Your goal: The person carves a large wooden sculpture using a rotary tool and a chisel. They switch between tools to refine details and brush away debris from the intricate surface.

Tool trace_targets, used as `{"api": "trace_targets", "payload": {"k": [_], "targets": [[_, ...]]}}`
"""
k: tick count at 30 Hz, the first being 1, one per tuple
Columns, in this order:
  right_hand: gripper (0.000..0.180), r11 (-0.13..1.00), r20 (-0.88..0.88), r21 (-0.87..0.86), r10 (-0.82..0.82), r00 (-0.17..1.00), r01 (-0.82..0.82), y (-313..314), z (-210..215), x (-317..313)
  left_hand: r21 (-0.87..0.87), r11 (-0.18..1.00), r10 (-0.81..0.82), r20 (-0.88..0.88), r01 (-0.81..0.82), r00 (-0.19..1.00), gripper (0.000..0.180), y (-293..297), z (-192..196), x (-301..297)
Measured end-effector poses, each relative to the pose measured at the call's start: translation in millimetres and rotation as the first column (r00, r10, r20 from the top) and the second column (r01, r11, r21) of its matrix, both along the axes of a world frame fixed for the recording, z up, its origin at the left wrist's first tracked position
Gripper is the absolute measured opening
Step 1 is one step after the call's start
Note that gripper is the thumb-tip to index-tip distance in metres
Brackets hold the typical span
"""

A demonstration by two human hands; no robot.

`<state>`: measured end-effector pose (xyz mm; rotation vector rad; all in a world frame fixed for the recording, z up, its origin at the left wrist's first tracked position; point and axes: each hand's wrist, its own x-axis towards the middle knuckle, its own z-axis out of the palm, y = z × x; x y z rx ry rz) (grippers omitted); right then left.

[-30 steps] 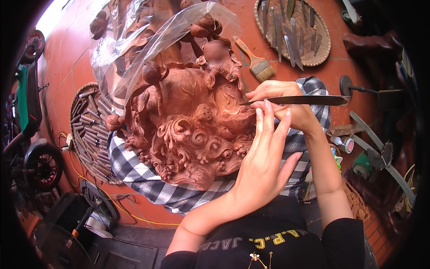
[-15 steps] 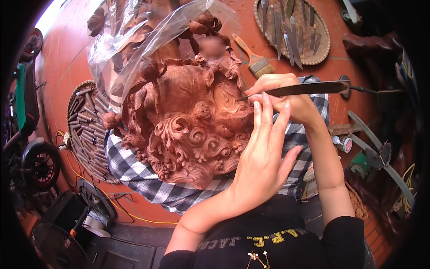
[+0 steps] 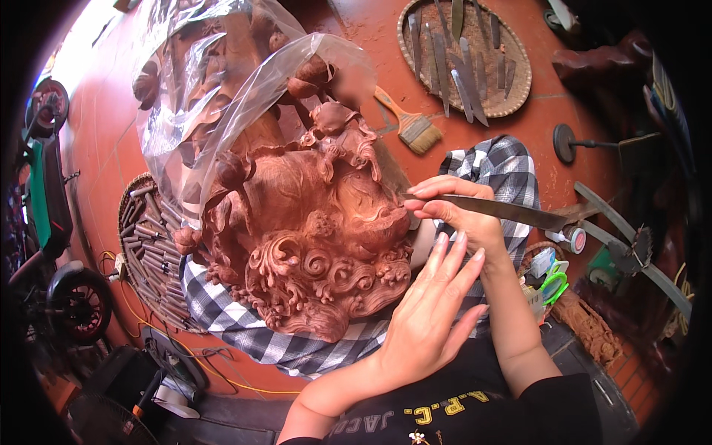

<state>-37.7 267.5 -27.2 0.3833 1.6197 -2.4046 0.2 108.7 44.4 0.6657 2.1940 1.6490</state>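
Note:
A reddish-brown wood carving [image 3: 285, 189] with swirls and small figures lies across the checked cloth [image 3: 512, 167] over my legs. My right hand [image 3: 475, 226] pinches a long, flat metal carving knife [image 3: 519, 213]. The knife's tip points left, at the carving's right side; whether it touches the wood I cannot tell. Below it, my left hand [image 3: 423, 319] is held flat with fingers stretched out and nothing in it, close by the carving's lower right. Clear plastic sheeting [image 3: 174, 122] drapes over the carving's upper left part.
Beyond the carving, a wide brush [image 3: 419, 133] lies near a round woven tray [image 3: 519, 104] of flat blades. A basket of thin-handled tools [image 3: 152, 248] stands at left, beside a yellow cord [image 3: 196, 341]. Green-handled scissors [image 3: 554, 283] are at right; a motorbike wheel [image 3: 78, 302] stands far left.
The view has shifted, so the carving and trays sit differently in it. My left fingertips have come away from my right hand, and the knife has tilted, its far end dropping.

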Motion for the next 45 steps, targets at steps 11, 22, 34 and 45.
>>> {"api": "trace_targets", "payload": {"k": [11, 22, 34, 45], "targets": [[0.010, 0.999, -0.047, -0.035, 0.038, 0.998, -0.040, -4, -35, -16, -0.156, 0.985, 0.051, -0.104, -0.067, 0.993, 0.070, 29, -16, -12], [0.016, 0.945, -0.109, 0.304, 0.160, 0.981, -0.120, -7, -27, -18, -0.134, 0.988, 0.067, -0.113, -0.082, 0.991, 0.073, 37, -30, -15], [0.008, 0.996, -0.123, 0.069, -0.056, 0.991, 0.065, -16, -28, -13, -0.119, 0.993, 0.021, -0.055, -0.028, 0.998, 0.071, 22, -17, -23], [0.014, 0.927, -0.254, 0.372, 0.049, 0.966, 0.051, -11, 24, -5, 0.090, 0.326, 0.921, -0.256, -0.941, 0.294, 0.031, -234, 6, -94]]}}
